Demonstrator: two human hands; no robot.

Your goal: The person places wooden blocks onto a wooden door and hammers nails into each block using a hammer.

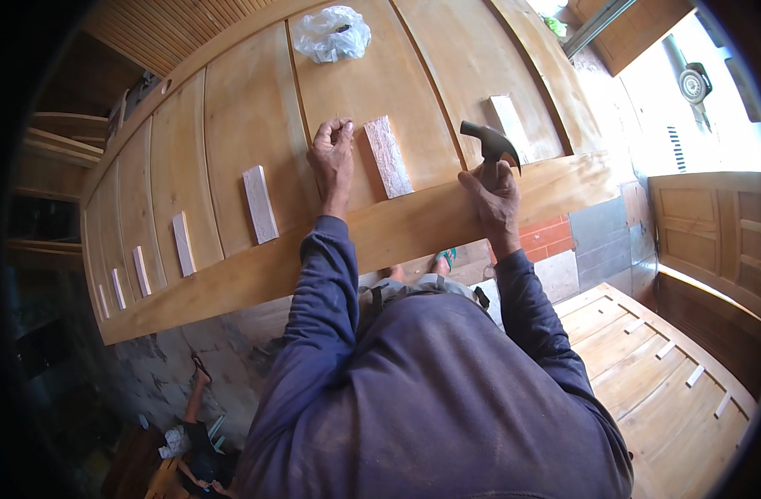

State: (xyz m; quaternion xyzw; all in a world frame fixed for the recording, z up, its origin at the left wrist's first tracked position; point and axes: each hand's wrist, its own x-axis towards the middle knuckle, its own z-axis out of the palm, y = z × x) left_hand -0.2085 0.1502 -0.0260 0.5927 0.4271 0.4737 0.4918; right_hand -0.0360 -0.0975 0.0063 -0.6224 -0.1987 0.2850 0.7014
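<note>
A large wooden panel [249, 91] of wide boards lies in front of me, with a smooth rail [380, 239] along its near edge. My right hand [495, 200] grips a claw hammer [490, 141] near its dark head, above the rail. Thumb and fingertips of my left hand [334, 160] are pinched together over the boards; what they hold is too small to make out. Just right of that hand lies a pale wooden strip [389, 156]. Another strip [260, 205] is on its left, and a further one [508, 126] lies partly behind the hammer.
A crumpled clear plastic bag [332, 35] sits on the panel's far part. Several smaller strips line the rail leftward. Behind me at right is another panel [638, 374] with strips. A person [199, 453] is low at the lower left. A wooden door [711, 218] stands at right.
</note>
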